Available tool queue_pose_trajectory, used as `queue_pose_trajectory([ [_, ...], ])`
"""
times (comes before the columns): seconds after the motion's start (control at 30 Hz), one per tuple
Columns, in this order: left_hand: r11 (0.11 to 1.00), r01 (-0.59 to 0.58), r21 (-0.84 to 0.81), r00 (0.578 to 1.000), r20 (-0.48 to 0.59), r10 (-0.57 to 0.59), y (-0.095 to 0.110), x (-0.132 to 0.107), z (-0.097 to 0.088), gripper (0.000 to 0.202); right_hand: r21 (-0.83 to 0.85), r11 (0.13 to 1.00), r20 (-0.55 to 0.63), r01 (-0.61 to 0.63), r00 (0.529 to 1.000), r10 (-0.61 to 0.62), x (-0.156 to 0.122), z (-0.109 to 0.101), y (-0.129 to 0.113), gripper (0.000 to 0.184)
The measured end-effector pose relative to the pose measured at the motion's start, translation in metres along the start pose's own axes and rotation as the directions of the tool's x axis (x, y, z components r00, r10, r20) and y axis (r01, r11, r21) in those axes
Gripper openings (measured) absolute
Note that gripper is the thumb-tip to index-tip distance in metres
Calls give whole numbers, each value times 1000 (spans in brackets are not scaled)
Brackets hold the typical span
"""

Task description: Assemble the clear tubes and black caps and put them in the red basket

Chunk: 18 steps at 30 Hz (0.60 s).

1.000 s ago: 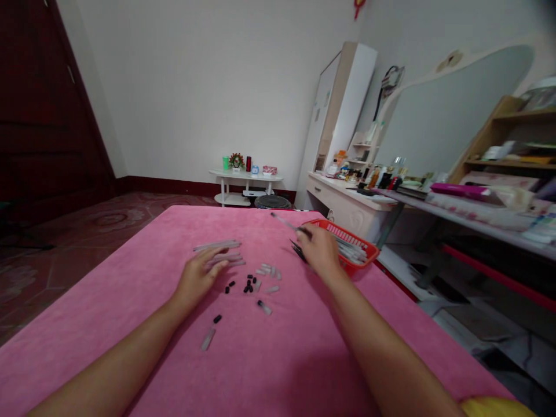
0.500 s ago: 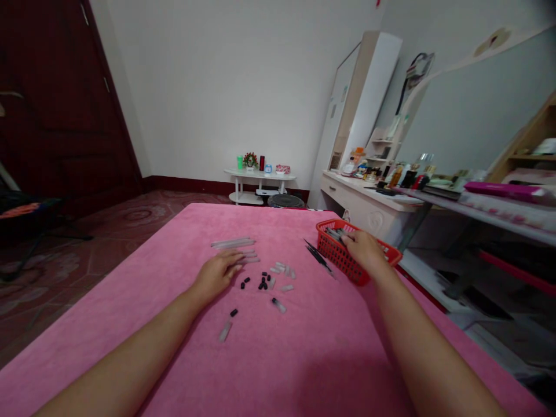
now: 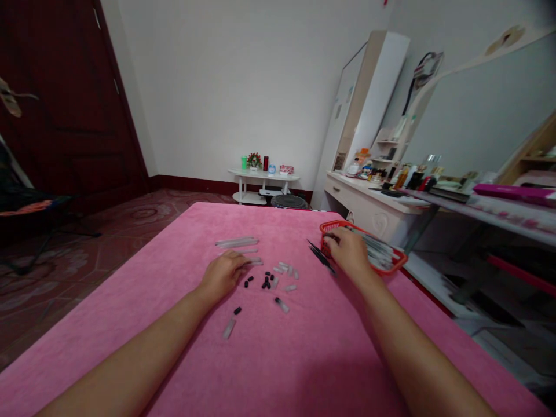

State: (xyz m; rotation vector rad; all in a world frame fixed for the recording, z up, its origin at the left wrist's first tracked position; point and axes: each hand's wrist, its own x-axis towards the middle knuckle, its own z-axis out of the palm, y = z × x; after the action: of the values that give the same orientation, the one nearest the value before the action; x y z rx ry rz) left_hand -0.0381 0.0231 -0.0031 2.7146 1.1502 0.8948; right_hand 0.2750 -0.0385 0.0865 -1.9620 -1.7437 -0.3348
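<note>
My left hand (image 3: 223,275) rests on the pink cloth, fingers curled and closed at the ends of translucent tubes (image 3: 255,262). Another such tube (image 3: 247,251) lies just beyond it, and a row of long tubes (image 3: 237,241) farther back. My right hand (image 3: 350,252) is by the near left side of the red basket (image 3: 391,269), its fingers pinched; a dark bit shows at the fingertips, too small to name. Thin sticks (image 3: 377,252) fill the basket. Black caps (image 3: 266,284) and short clear pieces (image 3: 286,268) lie between my hands.
Several thin black pointed parts (image 3: 321,256) lie left of the basket. Nearer me are a capped clear piece (image 3: 282,304), a loose black cap (image 3: 237,311) and a clear piece (image 3: 229,329). A crowded dressing table (image 3: 369,197) stands at the right, a low white stand (image 3: 263,174) behind.
My right hand has come out of the basket's inside and moved left and toward me, uncovering the sticks. My left hand stays by the tubes, its fingers drawn slightly nearer me.
</note>
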Motion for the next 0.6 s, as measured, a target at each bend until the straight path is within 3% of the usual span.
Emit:
queue_pose_trajectory([
  [0.1, 997, 34, 67, 998, 44, -37, 3, 0, 0, 23, 15, 999, 177, 33, 984, -35, -8, 17, -15, 28],
  [0.2, 994, 54, 99, 995, 84, -63, 5, -1, 1, 24, -167, 985, 267, -34, 960, 79, -17, 35, -14, 26],
  [0.33, 994, 44, 98, 996, 68, -50, 7, -2, 3, 23, -320, 941, 292, -108, 934, 207, -25, 48, -5, 23],
  [0.6, 999, 51, -15, 998, -35, -51, 13, -1, -2, 23, -368, 925, 279, -93, 938, 205, -22, 43, -10, 27],
])
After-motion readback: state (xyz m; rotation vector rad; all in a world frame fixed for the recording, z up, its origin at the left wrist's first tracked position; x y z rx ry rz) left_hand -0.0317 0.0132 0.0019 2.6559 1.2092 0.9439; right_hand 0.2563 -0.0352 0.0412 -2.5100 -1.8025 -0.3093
